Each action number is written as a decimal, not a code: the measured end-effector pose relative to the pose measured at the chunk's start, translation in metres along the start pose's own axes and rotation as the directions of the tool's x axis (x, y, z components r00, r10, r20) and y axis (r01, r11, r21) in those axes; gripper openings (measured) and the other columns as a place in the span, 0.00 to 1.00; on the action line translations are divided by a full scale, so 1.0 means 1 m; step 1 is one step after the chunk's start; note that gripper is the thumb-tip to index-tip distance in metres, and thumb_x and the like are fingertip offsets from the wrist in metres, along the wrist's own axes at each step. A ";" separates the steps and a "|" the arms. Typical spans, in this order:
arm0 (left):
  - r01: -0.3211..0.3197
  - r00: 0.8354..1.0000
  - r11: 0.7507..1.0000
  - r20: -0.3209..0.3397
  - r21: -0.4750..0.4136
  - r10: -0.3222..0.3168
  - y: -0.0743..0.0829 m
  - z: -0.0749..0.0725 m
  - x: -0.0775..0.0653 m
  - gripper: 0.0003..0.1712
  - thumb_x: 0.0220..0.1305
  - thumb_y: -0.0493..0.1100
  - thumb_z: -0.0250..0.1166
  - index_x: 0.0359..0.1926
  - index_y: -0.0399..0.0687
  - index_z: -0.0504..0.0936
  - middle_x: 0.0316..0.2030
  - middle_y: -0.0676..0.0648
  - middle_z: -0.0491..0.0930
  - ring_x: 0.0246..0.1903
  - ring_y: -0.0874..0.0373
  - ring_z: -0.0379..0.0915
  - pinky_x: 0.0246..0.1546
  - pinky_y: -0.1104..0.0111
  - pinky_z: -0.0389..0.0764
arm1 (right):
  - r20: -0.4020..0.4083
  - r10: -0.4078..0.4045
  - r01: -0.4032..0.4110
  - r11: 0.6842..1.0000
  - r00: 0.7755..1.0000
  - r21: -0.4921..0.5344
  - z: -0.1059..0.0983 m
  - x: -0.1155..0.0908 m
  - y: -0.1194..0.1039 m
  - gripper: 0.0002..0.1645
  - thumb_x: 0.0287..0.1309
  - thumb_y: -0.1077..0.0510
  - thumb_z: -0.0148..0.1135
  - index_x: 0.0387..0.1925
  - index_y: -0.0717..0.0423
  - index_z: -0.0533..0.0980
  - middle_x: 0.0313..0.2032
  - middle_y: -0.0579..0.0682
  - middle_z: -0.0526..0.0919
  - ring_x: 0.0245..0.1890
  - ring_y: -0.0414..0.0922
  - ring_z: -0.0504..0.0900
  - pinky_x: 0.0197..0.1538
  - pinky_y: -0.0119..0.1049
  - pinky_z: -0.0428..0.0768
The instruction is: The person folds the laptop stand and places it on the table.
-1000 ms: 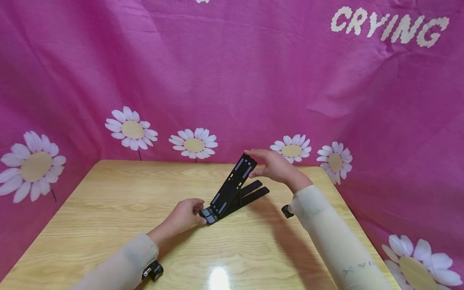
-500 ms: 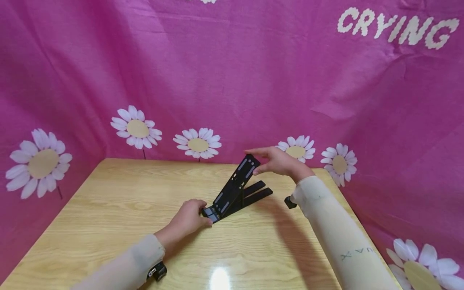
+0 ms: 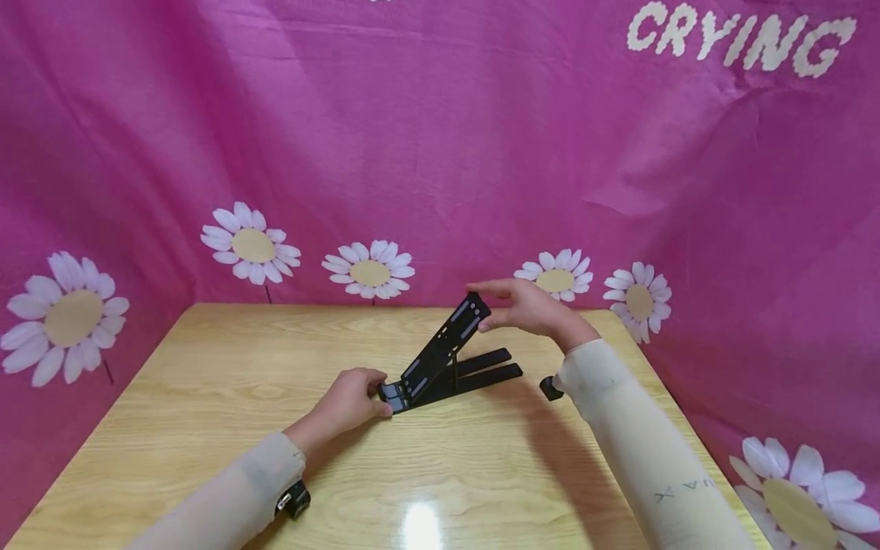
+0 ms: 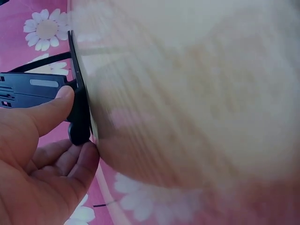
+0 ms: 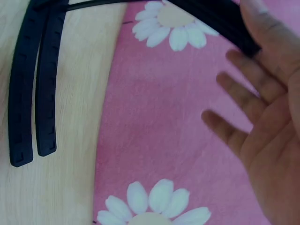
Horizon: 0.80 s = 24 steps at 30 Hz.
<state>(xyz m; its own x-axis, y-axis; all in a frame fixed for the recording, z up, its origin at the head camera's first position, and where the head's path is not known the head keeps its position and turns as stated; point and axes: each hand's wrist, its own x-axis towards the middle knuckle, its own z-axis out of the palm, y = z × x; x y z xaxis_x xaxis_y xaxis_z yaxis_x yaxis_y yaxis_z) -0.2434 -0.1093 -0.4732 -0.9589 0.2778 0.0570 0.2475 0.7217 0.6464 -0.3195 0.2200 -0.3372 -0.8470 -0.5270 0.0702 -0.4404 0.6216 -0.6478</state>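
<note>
At the middle of the bench, toward its far side, is a black folding stand. Its lip faces near left; its two legs rest on the wood, pointing right. The left hand grips the lip. The right hand pinches the raised end of the plate between thumb and forefinger.

Progress, as judged: the stand appears largely unfolded. The plate slopes up toward the far right, clear of the legs, and a thin strut spans the gap beneath. Outstanding: neither hand has released, so whether the plate bears its own weight is unproven. Whether the strut is seated at its foot cannot be told.

Differences between views: the right wrist view shows notches along both legs, which from the head read only as dark bars, and shows the right hand's other fingers spread loosely. The left wrist view shows the left thumb against the stand and the remaining fingers curled at the opposite edge; the head view partly hides these. Only the head view takes in the whole stand.
</note>
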 end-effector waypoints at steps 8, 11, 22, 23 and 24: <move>0.026 0.999 0.999 0.041 -0.044 -0.024 0.001 -0.004 0.003 0.33 0.51 0.39 0.82 0.58 0.31 0.82 0.45 0.42 0.87 0.43 0.53 0.82 0.52 0.56 0.83 | -0.003 -0.003 0.004 0.989 1.000 0.149 0.001 0.002 0.010 0.43 0.52 0.50 0.80 0.70 0.43 0.75 0.70 0.46 0.75 0.69 0.56 0.74 0.68 0.54 0.75; 0.009 0.998 0.999 0.058 -0.048 -0.006 0.001 -0.008 0.005 0.33 0.50 0.38 0.82 0.57 0.31 0.83 0.43 0.42 0.87 0.41 0.55 0.82 0.50 0.57 0.84 | -0.043 0.024 -0.015 0.980 0.999 0.200 0.005 0.000 0.010 0.42 0.50 0.50 0.81 0.68 0.42 0.76 0.68 0.47 0.77 0.66 0.55 0.77 0.65 0.52 0.78; -0.024 0.992 0.994 0.120 -0.106 0.037 -0.014 -0.015 0.016 0.34 0.50 0.37 0.82 0.59 0.33 0.83 0.45 0.45 0.88 0.43 0.54 0.82 0.50 0.58 0.83 | -0.046 0.019 -0.005 0.958 0.999 0.288 0.014 -0.012 0.008 0.44 0.55 0.51 0.79 0.72 0.48 0.71 0.62 0.51 0.81 0.62 0.52 0.80 0.63 0.49 0.80; -0.032 0.991 0.994 0.123 -0.106 0.045 -0.014 -0.014 0.017 0.33 0.50 0.37 0.82 0.58 0.32 0.83 0.45 0.45 0.88 0.43 0.53 0.82 0.50 0.58 0.83 | -0.039 0.010 0.002 0.956 0.999 0.293 0.013 -0.013 0.009 0.44 0.56 0.53 0.78 0.72 0.48 0.71 0.62 0.51 0.81 0.62 0.53 0.80 0.63 0.49 0.81; -0.036 0.991 0.994 0.126 -0.107 0.049 -0.014 -0.014 0.017 0.33 0.50 0.37 0.82 0.58 0.32 0.83 0.45 0.45 0.88 0.43 0.54 0.82 0.50 0.58 0.83 | -0.032 0.006 0.004 0.954 0.999 0.301 0.012 -0.013 0.009 0.43 0.56 0.54 0.77 0.72 0.49 0.71 0.62 0.52 0.81 0.62 0.53 0.80 0.62 0.49 0.81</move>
<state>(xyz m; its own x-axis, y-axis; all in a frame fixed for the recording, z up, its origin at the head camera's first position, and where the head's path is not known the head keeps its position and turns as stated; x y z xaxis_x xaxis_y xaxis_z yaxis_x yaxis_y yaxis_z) -0.2655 -0.1236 -0.4707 -0.9206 0.3905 -0.0076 0.2654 0.6395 0.7215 -0.3089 0.2257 -0.3536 -0.8587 -0.5045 0.0904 -0.3337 0.4165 -0.8457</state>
